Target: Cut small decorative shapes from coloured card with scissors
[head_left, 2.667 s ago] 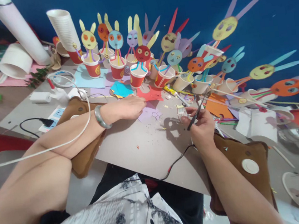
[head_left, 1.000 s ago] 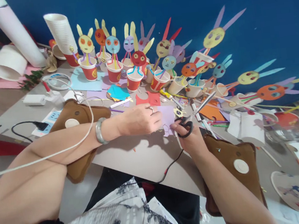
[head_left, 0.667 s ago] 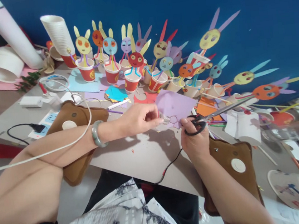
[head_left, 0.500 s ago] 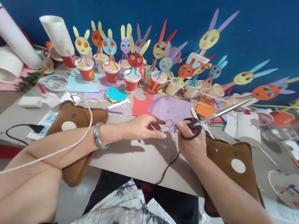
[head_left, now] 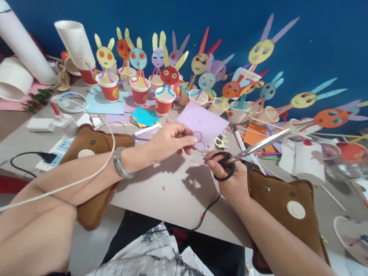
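The left hand (head_left: 175, 141) is pinching a sheet of purple paper (head_left: 206, 120) by its near left corner, thumb and fingers closed on it, and is holding it up over the middle of the bench (head_left: 150, 191). Small circles outlined on the sheet are showing just beside the fingertips. The right hand (head_left: 231, 176) is gripping a pair of scissors (head_left: 254, 146) by the black handles, near and to the right of the paper but apart from it. The blades are pointing toward the far right; whether they are fully closed is hard to tell from here. Beyond the paper, a row of rabbit-faced figures (head_left: 170, 75) is standing in paper cups (head_left: 110, 93) along the far side. Blue paper (head_left: 144, 116) is lying to the left, orange paper (head_left: 253, 134) to the right. A brown cushion (head_left: 286, 232) is lying beside the right forearm.
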Available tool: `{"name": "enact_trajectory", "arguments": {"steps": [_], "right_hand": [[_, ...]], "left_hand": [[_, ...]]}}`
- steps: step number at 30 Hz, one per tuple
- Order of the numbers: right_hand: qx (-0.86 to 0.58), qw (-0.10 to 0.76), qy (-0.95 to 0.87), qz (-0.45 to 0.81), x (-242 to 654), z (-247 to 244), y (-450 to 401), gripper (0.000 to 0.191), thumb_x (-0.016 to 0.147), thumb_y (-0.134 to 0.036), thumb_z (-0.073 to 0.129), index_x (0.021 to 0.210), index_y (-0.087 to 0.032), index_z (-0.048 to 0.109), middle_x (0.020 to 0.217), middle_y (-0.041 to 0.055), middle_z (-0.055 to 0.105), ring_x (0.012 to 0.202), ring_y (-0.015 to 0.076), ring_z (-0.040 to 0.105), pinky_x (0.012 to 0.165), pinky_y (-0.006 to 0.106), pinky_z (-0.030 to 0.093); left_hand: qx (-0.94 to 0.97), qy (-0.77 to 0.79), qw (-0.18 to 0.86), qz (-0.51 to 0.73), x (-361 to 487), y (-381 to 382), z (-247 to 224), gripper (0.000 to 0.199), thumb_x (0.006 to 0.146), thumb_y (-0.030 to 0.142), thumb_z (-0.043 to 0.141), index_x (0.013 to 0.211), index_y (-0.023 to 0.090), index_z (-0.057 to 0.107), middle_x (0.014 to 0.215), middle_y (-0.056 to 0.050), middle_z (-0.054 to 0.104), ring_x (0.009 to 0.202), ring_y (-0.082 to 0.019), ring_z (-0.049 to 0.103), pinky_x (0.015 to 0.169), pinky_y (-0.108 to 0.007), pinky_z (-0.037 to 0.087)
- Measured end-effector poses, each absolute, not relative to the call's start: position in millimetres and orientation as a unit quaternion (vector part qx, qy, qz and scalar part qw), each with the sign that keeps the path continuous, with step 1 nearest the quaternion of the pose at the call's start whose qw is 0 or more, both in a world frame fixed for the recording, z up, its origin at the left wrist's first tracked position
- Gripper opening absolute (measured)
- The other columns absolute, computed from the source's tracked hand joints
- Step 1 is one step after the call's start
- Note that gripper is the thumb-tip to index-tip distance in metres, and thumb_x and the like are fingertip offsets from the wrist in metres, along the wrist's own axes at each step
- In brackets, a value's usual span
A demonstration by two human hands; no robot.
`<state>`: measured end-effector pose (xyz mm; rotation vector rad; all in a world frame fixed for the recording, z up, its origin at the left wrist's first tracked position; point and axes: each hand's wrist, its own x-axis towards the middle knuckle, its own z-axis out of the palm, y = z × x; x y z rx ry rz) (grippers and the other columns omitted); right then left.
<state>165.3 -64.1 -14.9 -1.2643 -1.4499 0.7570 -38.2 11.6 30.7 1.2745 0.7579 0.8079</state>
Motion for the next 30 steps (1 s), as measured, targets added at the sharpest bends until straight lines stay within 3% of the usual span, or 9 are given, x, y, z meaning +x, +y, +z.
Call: {"name": "enact_trajectory", "arguments": {"steps": [5, 10, 19, 30], "right_hand": [[-0.539, 0.456, -0.618, 0.346, 169.5, -15.7, -62.7, 0.028, 0.076, -0.045, 0.080, 0.082, -0.022, 0.063, 0.098, 0.0072, 0.069, 0.087, 0.0224, 0.063, 0.076, 0.036, 0.049], [-0.534, 0.379, -0.655, 0.377, 170.8, -13.2, -61.9, 0.037, 0.079, -0.055, 0.072, 0.097, -0.023, 0.065, 0.076, 0.0008, 0.059, 0.072, 0.0192, 0.056, 0.069, 0.033, 0.045], [-0.509, 0.324, -0.685, 0.409, 169.6, -12.3, -62.9, 0.055, 0.077, -0.075, 0.063, 0.075, -0.021, 0.052, 0.074, 0.0011, 0.054, 0.068, 0.0167, 0.047, 0.064, 0.031, 0.037], [-0.496, 0.304, -0.688, 0.433, 166.7, -7.9, -63.7, 0.059, 0.078, -0.078, 0.060, 0.068, -0.021, 0.050, 0.068, -0.0002, 0.051, 0.064, 0.0152, 0.044, 0.061, 0.030, 0.035]], "left_hand": [[0.527, 0.327, 0.657, 0.428, -39.8, 18.9, 28.6, 0.006, 0.083, 0.014, 0.068, 0.083, 0.011, 0.062, 0.068, 0.001, 0.068, 0.061, -0.006, 0.064, 0.057, -0.015, 0.048], [0.494, 0.335, 0.661, 0.454, -40.0, 21.2, 29.1, 0.009, 0.080, 0.010, 0.069, 0.084, 0.011, 0.061, 0.065, 0.000, 0.068, 0.059, -0.006, 0.065, 0.056, -0.016, 0.047], [0.493, 0.312, 0.675, 0.453, -40.2, 18.3, 29.5, 0.019, 0.076, 0.012, 0.077, 0.084, 0.011, 0.060, 0.067, -0.001, 0.071, 0.064, -0.010, 0.070, 0.058, -0.018, 0.051], [0.525, 0.291, 0.679, 0.424, -40.7, 16.6, 30.7, 0.019, 0.077, 0.010, 0.075, 0.086, 0.011, 0.058, 0.067, -0.002, 0.072, 0.065, -0.012, 0.071, 0.059, -0.020, 0.054]]}}
